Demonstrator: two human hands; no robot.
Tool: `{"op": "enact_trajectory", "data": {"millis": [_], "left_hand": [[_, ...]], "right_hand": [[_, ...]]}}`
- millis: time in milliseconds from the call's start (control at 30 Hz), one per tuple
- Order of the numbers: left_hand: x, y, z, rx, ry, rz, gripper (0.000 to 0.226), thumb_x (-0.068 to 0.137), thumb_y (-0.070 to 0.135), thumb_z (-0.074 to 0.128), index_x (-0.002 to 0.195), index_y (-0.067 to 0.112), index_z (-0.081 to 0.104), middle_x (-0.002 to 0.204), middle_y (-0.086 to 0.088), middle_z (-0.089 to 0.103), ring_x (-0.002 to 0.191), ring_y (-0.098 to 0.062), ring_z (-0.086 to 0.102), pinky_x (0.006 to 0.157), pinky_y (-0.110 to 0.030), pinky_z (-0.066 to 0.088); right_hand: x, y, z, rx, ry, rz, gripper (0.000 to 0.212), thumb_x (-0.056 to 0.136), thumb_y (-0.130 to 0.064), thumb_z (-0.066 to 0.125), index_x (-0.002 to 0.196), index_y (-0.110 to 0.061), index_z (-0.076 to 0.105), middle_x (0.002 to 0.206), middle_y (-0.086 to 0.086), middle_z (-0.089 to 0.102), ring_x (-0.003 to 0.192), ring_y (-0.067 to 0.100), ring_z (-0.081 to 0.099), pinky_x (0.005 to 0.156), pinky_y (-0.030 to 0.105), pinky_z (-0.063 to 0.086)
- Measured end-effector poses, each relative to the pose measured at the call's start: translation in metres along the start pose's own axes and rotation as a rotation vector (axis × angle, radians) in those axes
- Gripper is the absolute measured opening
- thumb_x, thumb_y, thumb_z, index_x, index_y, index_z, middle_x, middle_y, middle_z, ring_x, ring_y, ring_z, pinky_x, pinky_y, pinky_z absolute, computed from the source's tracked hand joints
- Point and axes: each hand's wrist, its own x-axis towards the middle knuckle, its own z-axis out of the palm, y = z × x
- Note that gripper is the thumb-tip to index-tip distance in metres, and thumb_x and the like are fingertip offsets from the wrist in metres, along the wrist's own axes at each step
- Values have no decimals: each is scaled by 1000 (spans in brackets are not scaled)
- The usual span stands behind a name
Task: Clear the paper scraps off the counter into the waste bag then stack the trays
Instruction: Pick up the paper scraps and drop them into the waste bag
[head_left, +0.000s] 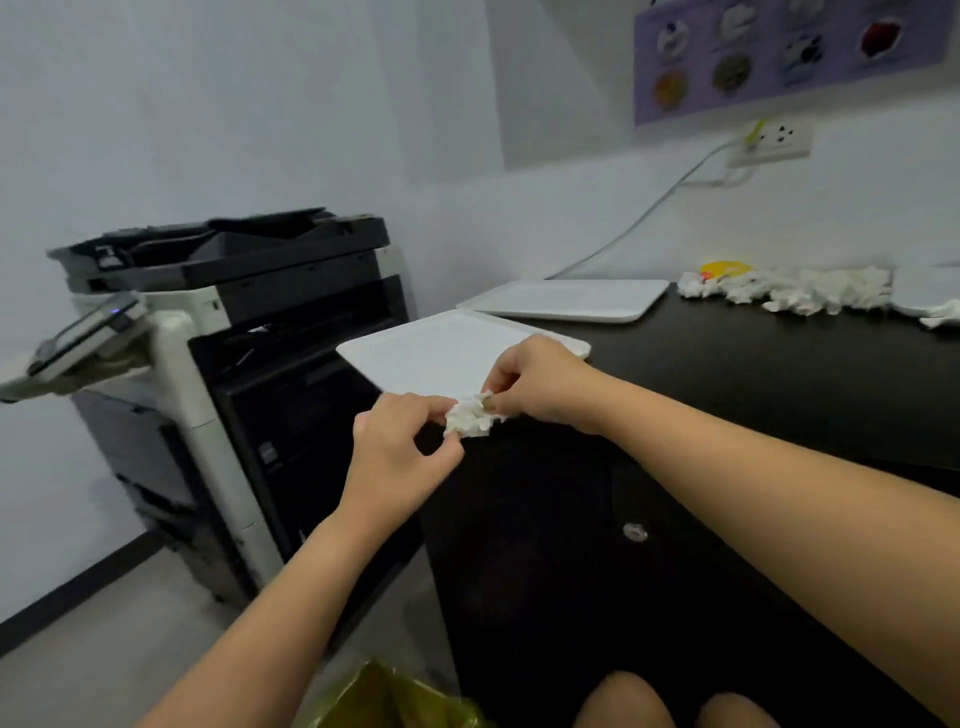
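Both hands share one grip on a crumpled white paper scrap (470, 415): the left hand (400, 447) pinches its near-left side between thumb and fingertips, and the right hand (535, 384) pinches its far-right side with curled fingers. The scrap is held at the front left corner of the dark tabletop (753, 374), just in front of the nearer white tray (436, 348), which lies flat with its left end jutting past the tabletop's edge. A second white tray (566, 299) lies flat just behind it, near the wall. Farther right along the back of the tabletop sits a heap of paper scraps (800, 291), with a yellow round object (724, 269) partly hidden behind its left end and part of a white item (924, 293) at its right end, too cropped to identify. The yellow waste bag (395, 701) shows at the bottom edge, below the hands and beside the person's knees. A large office copier (223, 332) stands to the left of the tabletop. On the wall are a purple poster (779, 57) and a power outlet (774, 143) with a cable running down.
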Motion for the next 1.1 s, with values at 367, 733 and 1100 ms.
{"op": "enact_trajectory", "data": {"millis": [367,733,1100], "left_hand": [[-198,-131,-49,173,-83,-513,24,75,36,56,95,31,68,83,17,62,85,-7,50,81,-37,40],[-330,-213,-7,168,-409,-1097,26,81,27,58,105,21,66,89,4,64,97,-21,57,75,-29,42],[-320,-222,19,99,-426,-1125,40,89,20,55,129,15,55,125,-2,60,114,-17,54,101,-35,42]], "right_hand": [[2,-21,207,-46,-456,-49,5,81,-16,70,78,-13,67,72,-5,60,66,5,56,57,16,45],[3,43,355,-82,-691,172,5,86,-12,62,88,-10,65,80,-1,60,84,18,60,70,28,49],[19,78,376,-51,-715,298,42,91,-1,52,128,-19,54,134,4,52,121,22,52,84,23,45]]}}
